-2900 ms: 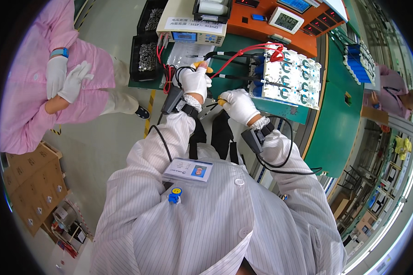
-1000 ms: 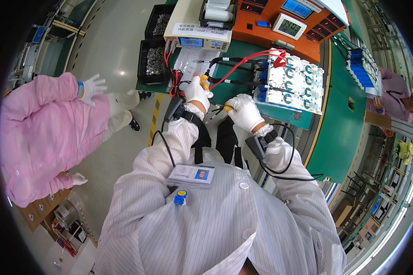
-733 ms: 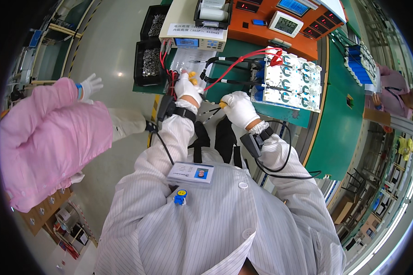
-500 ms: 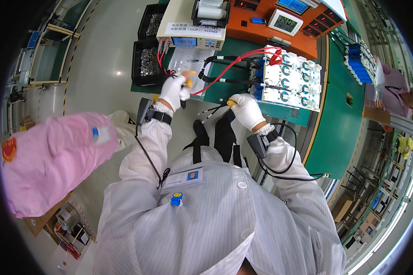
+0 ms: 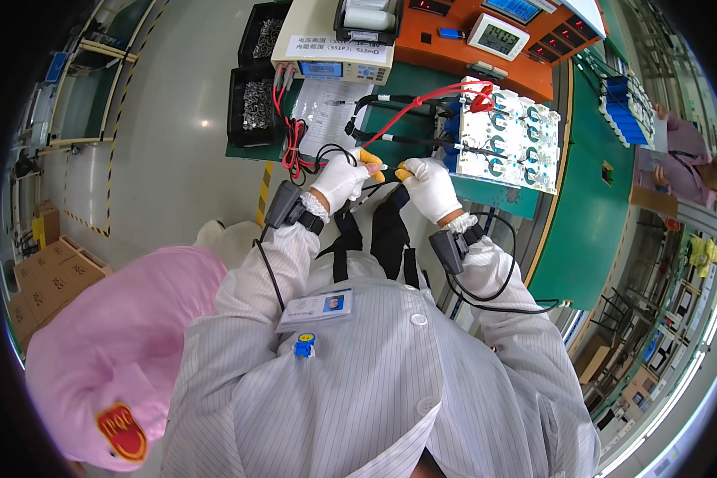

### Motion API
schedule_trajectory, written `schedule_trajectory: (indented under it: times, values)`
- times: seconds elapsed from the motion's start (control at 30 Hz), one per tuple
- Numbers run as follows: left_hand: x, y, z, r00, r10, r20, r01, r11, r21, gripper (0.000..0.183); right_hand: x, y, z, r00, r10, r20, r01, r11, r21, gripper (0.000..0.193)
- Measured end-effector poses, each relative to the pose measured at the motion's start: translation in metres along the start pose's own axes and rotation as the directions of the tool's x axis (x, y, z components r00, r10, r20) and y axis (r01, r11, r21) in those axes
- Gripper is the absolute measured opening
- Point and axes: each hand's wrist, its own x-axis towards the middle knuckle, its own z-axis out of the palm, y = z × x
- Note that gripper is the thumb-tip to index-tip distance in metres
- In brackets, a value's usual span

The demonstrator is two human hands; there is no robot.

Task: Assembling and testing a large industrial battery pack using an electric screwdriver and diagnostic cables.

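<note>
My left hand (image 5: 342,180), in a white glove with yellow fingertips, is closed on a thin black lead (image 5: 332,149) that loops up beside it. A small pale tip shows at its fingers. Just to the right, my right hand (image 5: 429,190), gloved the same way, pinches a black cable (image 5: 384,185); the cable's end is mostly hidden by the fingers. The two hands' fingertips almost meet in front of the bench edge. To the right stands a battery pack (image 5: 506,135) with a white top and blue cells, with a red cable (image 5: 422,99) and black cables running from it.
A beige tester (image 5: 334,70) and an orange instrument (image 5: 454,64) stand at the back. Black bins (image 5: 255,103) of metal parts sit on the left. Bundled red leads (image 5: 296,147) lie near a paper sheet (image 5: 327,111). A person in pink (image 5: 135,334) is close on my left.
My left hand has moved right and down, coming close to my right hand, which stays nearly still. The red leads now lie uncovered. The person in pink has shifted nearer and lower.
</note>
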Motion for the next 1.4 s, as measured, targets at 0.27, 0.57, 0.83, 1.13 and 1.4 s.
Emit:
schedule_trajectory:
  times: [0.27, 0.57, 0.83, 1.13, 1.4]
  values:
    - [0.002, 0.000, 0.012, 1.000, 0.018, -0.023, -0.017, 0.998, 0.052, 0.014, 0.006, -0.005, 0.005, 0.998, 0.018, 0.065, -0.020, 0.999, 0.038, 0.016]
    - [0.008, -0.025, -0.002, 0.995, -0.033, 0.098, 0.066, 0.935, -0.349, 0.019, 0.012, -0.014, -0.005, 1.000, 0.003, 0.018, -0.004, 1.000, 0.031, 0.013]
    - [0.020, -0.053, -0.014, 0.966, -0.064, -0.251, 0.019, 0.984, -0.178, 0.028, 0.012, -0.010, 0.000, 0.988, -0.088, 0.125, 0.086, 0.996, 0.022, 0.021]
    - [0.096, -0.033, -0.082, 0.591, 0.647, -0.481, 0.216, 0.448, 0.867, 0.024, 0.018, -0.031, -0.004, 0.997, -0.032, 0.075, 0.043, 0.987, -0.154, 0.049]
    - [0.095, -0.016, -0.085, 0.717, 0.547, -0.431, 0.239, 0.387, 0.890, 0.022, 0.015, -0.035, -0.005, 0.997, 0.004, 0.083, 0.008, 0.988, -0.155, 0.050]
